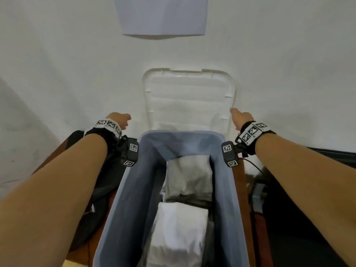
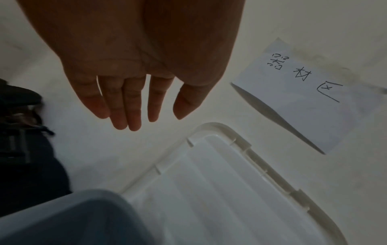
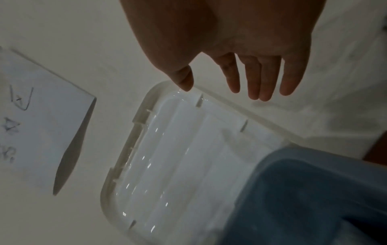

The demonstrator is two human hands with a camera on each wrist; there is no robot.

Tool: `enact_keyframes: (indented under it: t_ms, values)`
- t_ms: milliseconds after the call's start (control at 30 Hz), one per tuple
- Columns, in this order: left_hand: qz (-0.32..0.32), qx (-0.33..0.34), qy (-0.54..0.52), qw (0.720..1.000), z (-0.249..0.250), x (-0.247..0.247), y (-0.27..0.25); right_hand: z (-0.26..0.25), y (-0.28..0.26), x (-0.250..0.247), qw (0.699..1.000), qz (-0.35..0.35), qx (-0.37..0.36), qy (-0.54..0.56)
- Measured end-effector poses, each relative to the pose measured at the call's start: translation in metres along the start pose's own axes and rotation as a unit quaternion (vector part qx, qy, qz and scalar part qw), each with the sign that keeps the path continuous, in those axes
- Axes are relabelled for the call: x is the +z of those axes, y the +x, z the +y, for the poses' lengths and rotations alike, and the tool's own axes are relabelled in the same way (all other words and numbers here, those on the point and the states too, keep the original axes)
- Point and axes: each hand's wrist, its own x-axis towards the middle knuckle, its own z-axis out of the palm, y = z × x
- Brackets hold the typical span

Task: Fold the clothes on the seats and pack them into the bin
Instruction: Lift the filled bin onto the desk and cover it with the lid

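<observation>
Head view: both arms are reaching forward past the far end of the bin [image 1: 123, 199] — a blue-grey plastic tub standing lengthwise ahead of the person. Two folded clothes are lying inside it: a white bundle [image 1: 179, 234] at the near end and a grey bundle [image 1: 189, 178] just beyond it, the two touching or nearly so.

The lid [image 1: 189, 101], white and ribbed, is standing behind the bin's far end, leaning against the wall [image 1: 67, 64]. The wall is plain white, filling most of the frame. A sheet of paper [image 1: 161, 16] is hanging on it above the lid; the left wrist view is showing handwritten characters on it.

Left hand [image 2: 134, 79]: fingers straight and spread a little, holding nothing, hovering left of the lid and apart from it. Right hand [image 3: 240, 54]: fingers also extended and empty; the thumb is overlapping the lid's rim in the right wrist view — contact cannot be confirmed.

Flanking the bin: brown wood edges [image 1: 238, 182] on both sides, a dark bag-like mass [image 1: 107, 174] at left, more dark material at right with a black cable [image 1: 254, 164] running across it.
</observation>
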Motion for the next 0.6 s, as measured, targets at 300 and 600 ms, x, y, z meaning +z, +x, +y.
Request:
enact_keyframes:
  t_ms: [300,600]
  values:
    - [0.023,0.012,-0.016,1.0,0.076,0.032,0.073,-0.048,0.066,0.036,0.997,0.039,0.007,0.065]
    - [-0.029,0.048,-0.131,0.99,0.089,0.057,0.109,-0.043,0.096,0.058,0.992,0.076,-0.004,0.104]
